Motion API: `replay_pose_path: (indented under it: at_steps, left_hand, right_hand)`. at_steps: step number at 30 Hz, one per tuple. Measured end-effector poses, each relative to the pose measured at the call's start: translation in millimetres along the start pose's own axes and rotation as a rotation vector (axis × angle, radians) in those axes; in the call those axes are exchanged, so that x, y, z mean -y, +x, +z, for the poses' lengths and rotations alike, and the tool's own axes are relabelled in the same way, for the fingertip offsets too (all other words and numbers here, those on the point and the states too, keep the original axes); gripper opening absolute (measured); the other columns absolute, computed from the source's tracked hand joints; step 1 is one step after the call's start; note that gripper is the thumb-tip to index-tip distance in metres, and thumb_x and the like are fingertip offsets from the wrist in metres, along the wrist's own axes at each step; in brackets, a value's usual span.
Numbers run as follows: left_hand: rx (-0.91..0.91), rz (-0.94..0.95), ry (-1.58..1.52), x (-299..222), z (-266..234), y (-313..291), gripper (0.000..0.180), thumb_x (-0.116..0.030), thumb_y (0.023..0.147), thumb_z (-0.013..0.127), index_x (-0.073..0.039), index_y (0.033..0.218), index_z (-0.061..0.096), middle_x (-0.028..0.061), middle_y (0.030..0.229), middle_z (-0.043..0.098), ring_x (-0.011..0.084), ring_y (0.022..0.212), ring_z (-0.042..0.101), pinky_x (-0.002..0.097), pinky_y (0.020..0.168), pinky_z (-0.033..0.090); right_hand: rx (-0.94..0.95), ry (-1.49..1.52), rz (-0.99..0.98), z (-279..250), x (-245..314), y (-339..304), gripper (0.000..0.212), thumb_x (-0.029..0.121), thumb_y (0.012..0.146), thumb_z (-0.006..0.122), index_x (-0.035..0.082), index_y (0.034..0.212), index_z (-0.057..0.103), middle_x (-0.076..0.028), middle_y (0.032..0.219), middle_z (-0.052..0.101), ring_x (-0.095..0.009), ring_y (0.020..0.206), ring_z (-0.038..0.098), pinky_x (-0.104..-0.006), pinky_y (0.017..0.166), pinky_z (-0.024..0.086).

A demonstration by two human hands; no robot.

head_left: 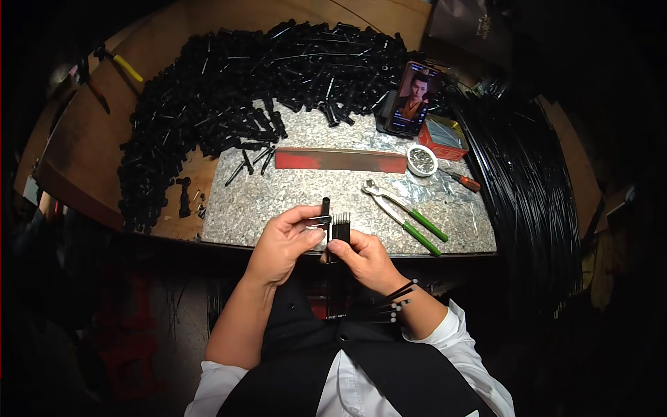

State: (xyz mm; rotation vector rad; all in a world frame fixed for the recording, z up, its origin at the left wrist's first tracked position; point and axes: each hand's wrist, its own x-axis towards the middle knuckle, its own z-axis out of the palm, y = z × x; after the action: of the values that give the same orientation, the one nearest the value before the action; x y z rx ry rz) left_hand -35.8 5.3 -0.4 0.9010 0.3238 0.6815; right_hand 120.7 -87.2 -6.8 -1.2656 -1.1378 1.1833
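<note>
My left hand (281,243) pinches a small black plastic piece with a rounded stem (326,207) between thumb and fingers, upright. Close against it on the right, a flat bundle of thin black rods (341,231) with bare silvery tips is gripped by my right hand (368,260), thumb on top. Whether the piece touches the rods, I cannot tell. The rods run down toward my lap, where they fade into the dark clothing. Beside my right forearm, several dark rod ends with pale round tips (397,306) stick out. Both hands are at the front edge of the speckled worktop (278,198).
A large heap of black plastic pieces (243,76) fills the back and left. A red bar (340,160), green-handled pliers (410,219), a white cup of small metal parts (422,160), a screwdriver (467,182), a red box (445,142) and a propped phone (415,101) lie beyond. Long black rods (535,187) are piled right.
</note>
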Motion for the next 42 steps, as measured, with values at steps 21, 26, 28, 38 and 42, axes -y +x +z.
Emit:
replay_pose_path:
  at_steps: [21,26,28,38,42]
  left_hand:
    - [-0.074,0.064,0.046,3.7,7.3,-4.3,0.026,0.0,0.088,0.062,0.007,0.113,0.058,0.0095,0.097,0.066,0.0111,0.086,0.063,0.0227,0.078,0.052]
    - [0.0,0.024,-0.031,0.3,9.7,-4.8,0.026,-0.002,0.087,0.062,0.006,0.112,0.058,0.009,0.095,0.066,0.0115,0.082,0.063,0.0225,0.076,0.051]
    - [-0.014,0.005,-0.028,4.4,13.5,-4.0,0.027,-0.003,0.087,0.063,0.005,0.112,0.058,0.0083,0.093,0.066,0.0114,0.08,0.063,0.0219,0.075,0.051]
    - [-0.194,0.063,-0.03,20.1,23.0,-11.0,0.023,-0.005,0.089,0.062,0.006,0.109,0.059,0.01,0.1,0.066,0.0137,0.09,0.062,0.0251,0.082,0.049]
    - [-0.224,0.136,0.023,23.7,32.4,-11.7,0.027,-0.013,0.093,0.059,0.008,0.11,0.06,0.0102,0.101,0.066,0.0142,0.093,0.061,0.0272,0.085,0.046]
  right_hand:
    - [0.016,-0.086,-0.011,-2.9,10.7,-4.1,0.019,0.017,0.091,0.062,-0.001,0.098,0.066,0.002,0.074,0.06,-0.004,0.069,0.049,-0.0234,0.061,0.044]
    - [0.057,0.011,0.028,-8.1,4.6,-4.6,0.021,0.021,0.089,0.066,0.002,0.08,0.059,0.006,0.066,0.051,-0.003,0.061,0.042,-0.021,0.054,0.037]
    - [0.046,0.027,0.051,-9.5,2.9,-4.9,0.022,0.021,0.089,0.066,0.003,0.08,0.059,0.005,0.065,0.05,-0.003,0.061,0.042,-0.021,0.053,0.037]
    - [0.096,0.019,0.138,-13.9,-4.6,-5.6,0.017,0.019,0.09,0.065,0.003,0.095,0.062,0.008,0.077,0.055,0.0,0.069,0.045,-0.0191,0.061,0.039]
    - [0.052,0.069,0.044,-10.2,-0.3,-2.4,0.034,0.024,0.088,0.068,0.008,0.068,0.045,0.006,0.06,0.044,-0.002,0.053,0.04,-0.0212,0.045,0.033]
